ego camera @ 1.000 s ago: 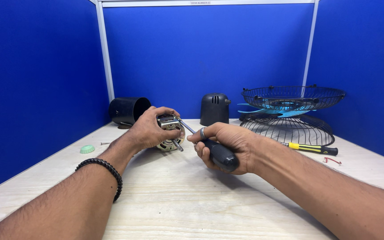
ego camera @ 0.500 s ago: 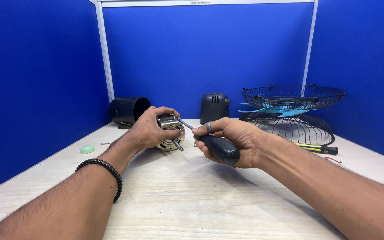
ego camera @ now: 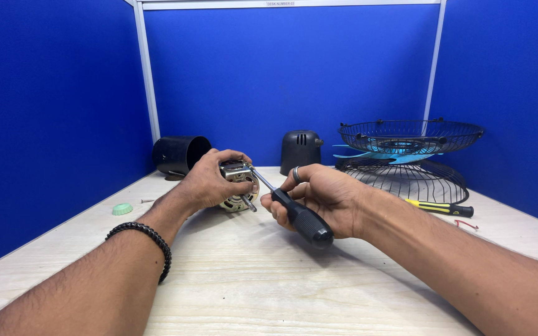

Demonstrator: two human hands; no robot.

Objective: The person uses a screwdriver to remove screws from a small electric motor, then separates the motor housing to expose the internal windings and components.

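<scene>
Head view: the left hand (ego camera: 203, 180) is wrapped around a small metal fan motor (ego camera: 239, 185), fingers curled over its top and back so that most of the casing is hidden; only the silvery front face and a short shaft poking toward the camera show. The motor sits low over the pale wooden table (ego camera: 263, 280), about midway between its left and right edges and toward the far edge; whether it rests on the wood or is lifted just clear cannot be told.

The right hand (ego camera: 325, 199) is closed on the black handle of a screwdriver (ego camera: 294, 210), the butt pointing toward the near edge. Its thin shank runs up and left to the top of the motor, where the tip meets the casing right beside the left fingers; the exact contact point is too small to make out. A ring sits on one right finger.

Along the far edge, a black cylindrical housing (ego camera: 180, 153) lies on its side near the far-left corner, partly behind the left hand. A dark domed cover (ego camera: 300, 151) stands near the middle. Toward the far-right corner two wire fan guards (ego camera: 409, 152) are stacked with a blue blade (ego camera: 375, 154) between them, largely screened by the wires. A yellow-and-black screwdriver (ego camera: 440, 207) lies in front of them. A small green cap (ego camera: 122, 209) lies near the left edge.
</scene>
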